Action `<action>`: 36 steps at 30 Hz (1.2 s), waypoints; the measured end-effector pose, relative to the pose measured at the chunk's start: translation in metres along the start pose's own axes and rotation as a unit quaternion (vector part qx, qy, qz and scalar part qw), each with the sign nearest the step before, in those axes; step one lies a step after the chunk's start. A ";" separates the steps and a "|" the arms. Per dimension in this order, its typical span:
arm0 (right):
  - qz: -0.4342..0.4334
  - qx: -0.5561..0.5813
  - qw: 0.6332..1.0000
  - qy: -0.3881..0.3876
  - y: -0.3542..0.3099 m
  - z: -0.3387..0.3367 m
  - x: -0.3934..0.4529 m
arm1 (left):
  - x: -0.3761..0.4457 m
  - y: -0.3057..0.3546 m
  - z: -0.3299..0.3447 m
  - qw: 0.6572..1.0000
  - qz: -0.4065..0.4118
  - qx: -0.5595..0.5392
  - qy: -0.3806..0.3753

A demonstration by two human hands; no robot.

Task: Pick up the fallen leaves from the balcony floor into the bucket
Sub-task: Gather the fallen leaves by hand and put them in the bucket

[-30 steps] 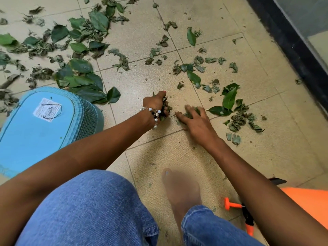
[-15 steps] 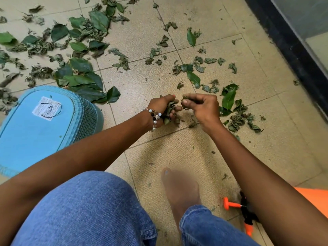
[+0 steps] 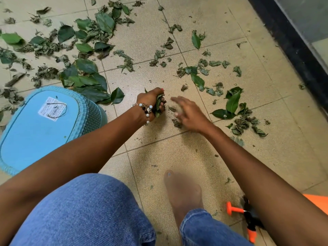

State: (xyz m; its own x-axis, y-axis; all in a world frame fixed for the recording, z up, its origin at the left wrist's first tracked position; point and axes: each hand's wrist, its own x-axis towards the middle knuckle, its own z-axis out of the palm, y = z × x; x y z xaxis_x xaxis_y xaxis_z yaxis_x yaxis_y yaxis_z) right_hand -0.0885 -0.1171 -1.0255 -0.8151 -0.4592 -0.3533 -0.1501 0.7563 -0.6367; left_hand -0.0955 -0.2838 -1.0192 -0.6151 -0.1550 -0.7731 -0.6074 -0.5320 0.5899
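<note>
While the left hand [image 3: 154, 102] clutches a wad of leaves [image 3: 158, 107] mid-floor, the right hand [image 3: 189, 113], fingers spread and blurred, reaches for scraps [image 3: 176, 123] beside it. Best to rake them together before grasping. No upright bucket is visible; a blue container [image 3: 44, 128] sits by the floor's left edge.

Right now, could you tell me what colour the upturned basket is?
Light blue basket, with a white label; seen in the head view.
</note>
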 end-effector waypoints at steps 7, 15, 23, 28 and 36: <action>-0.112 -0.232 0.965 -0.051 0.025 0.019 -0.014 | -0.001 -0.006 0.001 1.000 -0.010 -0.022 0.005; -0.013 -0.153 0.980 0.125 0.060 0.005 -0.042 | -0.006 -0.020 0.018 0.998 -0.017 -0.046 -0.036; -0.045 -0.228 0.972 0.027 0.060 0.011 -0.059 | -0.003 -0.031 0.020 0.998 -0.019 -0.002 -0.060; -0.102 -0.258 0.957 0.084 0.050 0.005 -0.046 | -0.003 -0.033 0.022 0.999 -0.007 0.017 -0.046; 0.159 0.348 0.902 0.201 0.011 -0.011 -0.031 | -0.006 -0.040 0.030 0.995 -0.016 0.079 -0.053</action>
State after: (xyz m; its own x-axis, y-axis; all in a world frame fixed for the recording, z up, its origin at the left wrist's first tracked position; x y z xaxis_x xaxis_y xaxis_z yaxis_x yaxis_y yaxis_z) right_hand -0.0707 -0.0892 -1.0145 -0.9127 0.0421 -0.4066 0.4014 0.2795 -0.8722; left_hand -0.0827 -0.2369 -1.0309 -0.6382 -0.0475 -0.7684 -0.6940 -0.3967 0.6008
